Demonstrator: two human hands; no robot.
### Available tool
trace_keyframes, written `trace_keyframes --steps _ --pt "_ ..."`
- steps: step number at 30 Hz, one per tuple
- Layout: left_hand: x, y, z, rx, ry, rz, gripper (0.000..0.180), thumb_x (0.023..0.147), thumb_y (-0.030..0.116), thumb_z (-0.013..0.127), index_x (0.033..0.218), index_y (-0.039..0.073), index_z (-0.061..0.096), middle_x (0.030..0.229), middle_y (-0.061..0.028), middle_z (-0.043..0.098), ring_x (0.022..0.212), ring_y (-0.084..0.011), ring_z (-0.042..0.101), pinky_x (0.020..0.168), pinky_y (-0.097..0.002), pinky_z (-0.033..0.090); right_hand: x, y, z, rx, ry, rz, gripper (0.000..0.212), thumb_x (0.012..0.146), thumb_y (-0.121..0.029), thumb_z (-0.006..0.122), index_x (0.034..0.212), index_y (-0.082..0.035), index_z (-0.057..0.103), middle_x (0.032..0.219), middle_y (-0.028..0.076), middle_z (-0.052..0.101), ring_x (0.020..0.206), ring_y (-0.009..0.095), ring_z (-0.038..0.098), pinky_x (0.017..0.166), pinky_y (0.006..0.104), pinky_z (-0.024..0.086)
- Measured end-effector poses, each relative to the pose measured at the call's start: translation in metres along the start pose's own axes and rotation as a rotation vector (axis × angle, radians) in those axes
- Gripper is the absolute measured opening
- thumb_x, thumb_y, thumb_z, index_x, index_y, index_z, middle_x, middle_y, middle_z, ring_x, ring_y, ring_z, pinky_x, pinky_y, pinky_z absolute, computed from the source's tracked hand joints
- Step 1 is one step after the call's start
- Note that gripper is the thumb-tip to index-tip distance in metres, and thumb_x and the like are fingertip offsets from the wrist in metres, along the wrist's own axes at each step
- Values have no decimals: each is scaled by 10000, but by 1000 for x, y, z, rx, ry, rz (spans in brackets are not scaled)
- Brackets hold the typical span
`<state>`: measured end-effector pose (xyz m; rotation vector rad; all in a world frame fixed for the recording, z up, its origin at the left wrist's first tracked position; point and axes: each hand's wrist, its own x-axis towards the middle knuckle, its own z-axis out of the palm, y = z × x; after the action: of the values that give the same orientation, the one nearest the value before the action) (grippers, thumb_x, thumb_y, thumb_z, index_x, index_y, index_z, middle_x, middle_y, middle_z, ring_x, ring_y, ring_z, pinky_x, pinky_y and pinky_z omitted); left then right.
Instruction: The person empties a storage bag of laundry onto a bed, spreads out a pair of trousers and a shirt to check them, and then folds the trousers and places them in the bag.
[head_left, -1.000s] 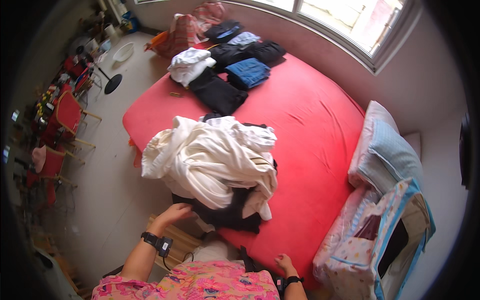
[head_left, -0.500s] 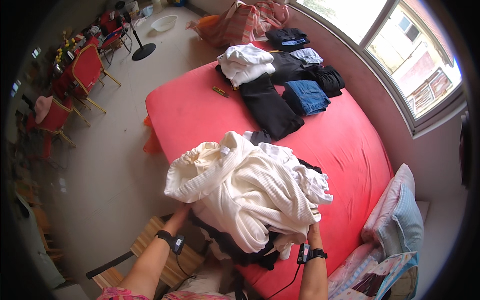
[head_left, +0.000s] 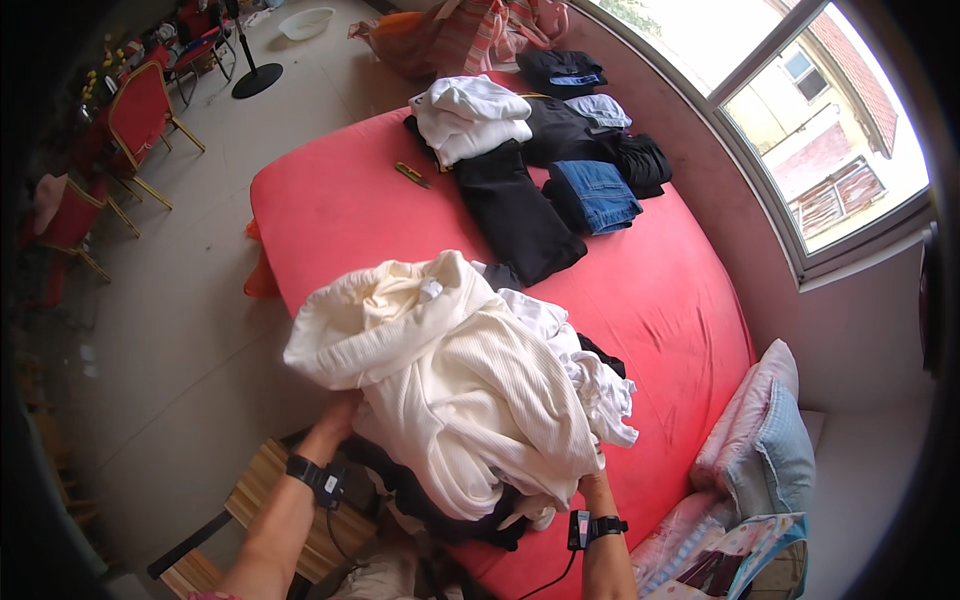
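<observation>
A bulky cream ribbed top (head_left: 490, 390) with a thick, wide opening and a small white tag lies bunched on the near end of the red-covered bed (head_left: 330, 190). My left hand (head_left: 338, 414) grips its left side, the fingers hidden beneath the fabric. At its lower right edge my right hand (head_left: 594, 482) holds the cloth, and most of those fingers are covered too. Crumpled white clothing (head_left: 598, 385) sticks out on the right of the top, and dark clothing (head_left: 400, 480) hangs below it.
Farther up the bed lie folded black trousers (head_left: 515, 215), folded jeans (head_left: 595, 195), a white garment (head_left: 470, 115) and a small green-and-yellow tool (head_left: 411, 175). Pillows (head_left: 755, 430) are at right. A wooden slatted seat (head_left: 270, 490) stands by my left forearm; red chairs (head_left: 140, 105) are farther left.
The whole view has shifted, so the bed and clothes appear farther left. Both hands keep their places on the cream top, whose wide opening looks slightly more lifted and spread.
</observation>
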<state>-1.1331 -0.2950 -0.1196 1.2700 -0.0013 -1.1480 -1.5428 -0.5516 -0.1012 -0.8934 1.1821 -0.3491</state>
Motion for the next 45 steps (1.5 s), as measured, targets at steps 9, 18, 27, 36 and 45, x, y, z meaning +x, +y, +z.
trace_keyframes --steps 9,18,27,36,45 --pt "10 87 -5 479 276 101 519 798 115 543 1273 -18 380 1241 -161 479 1144 -258 454 956 -354 362 -23 -12 8 -301 295 -217 445 827 -193 588 1214 -12 464 1162 133 531 989 189 538 814 300 447" --pt "59 148 -9 1208 591 744 533 801 230 594 1242 0 401 1329 -220 362 1225 -364 355 1023 -414 290 -152 -1 -7 -554 532 -360 408 803 -141 621 1160 11 496 1033 119 586 879 183 562 796 294 445" --pt "72 166 26 1264 168 212 554 723 399 638 1140 43 557 1084 -200 587 1029 -329 552 875 -388 430 -216 24 -38 -450 419 -80 328 832 -109 592 1131 -6 505 990 100 590 805 127 571 630 247 485" --pt "-93 181 177 1619 -879 742 282 824 138 497 1101 143 546 782 -146 593 759 -309 607 640 -385 489 -187 -114 112 -587 3 -453 263 846 -63 563 1100 2 540 942 84 623 821 131 598 707 244 479" --pt "-198 48 214 1540 -900 1041 226 755 109 474 965 45 528 695 -97 590 652 -269 609 572 -381 474 -138 -122 188 -1120 -59 -927 507 684 -149 687 1154 -71 517 1042 173 561 940 348 546 795 402 462"
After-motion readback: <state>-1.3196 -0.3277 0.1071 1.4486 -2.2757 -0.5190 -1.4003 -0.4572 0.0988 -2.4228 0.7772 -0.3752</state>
